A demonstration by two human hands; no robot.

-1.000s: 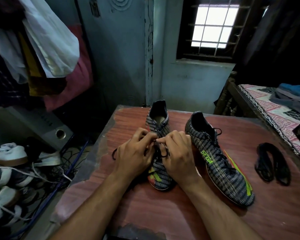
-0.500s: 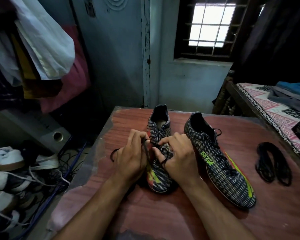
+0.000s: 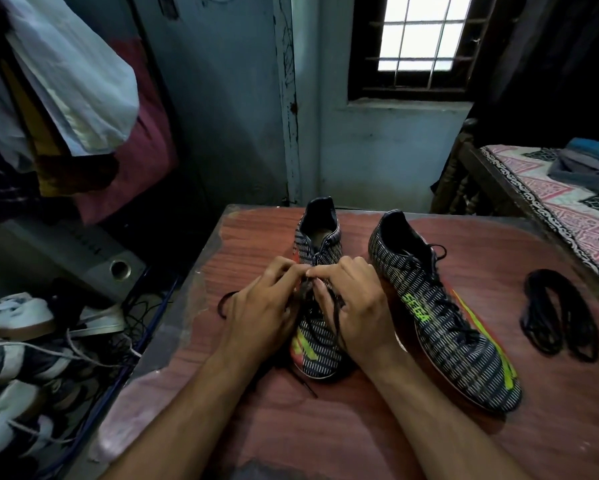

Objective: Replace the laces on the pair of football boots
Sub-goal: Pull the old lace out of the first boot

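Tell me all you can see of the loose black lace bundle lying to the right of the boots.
The loose bundle of black laces looks like flat woven cord, gathered into long, untidy loops. It lies flat on the reddish wood-grain table, near its right edge, apart from the striped black-and-white football boot with neon green lettering. Neither hand touches it. Its ends cannot be made out.

- Only one view is given, taken from a camera worn on the person's head.
- The scene is looked at forward and down, onto a reddish-brown wooden table (image 3: 429,427).
- Both bare forearms are seen coming in from the bottom edge, so the table is close.
- A wide picture is given: a barred window (image 3: 417,32) shows up top.
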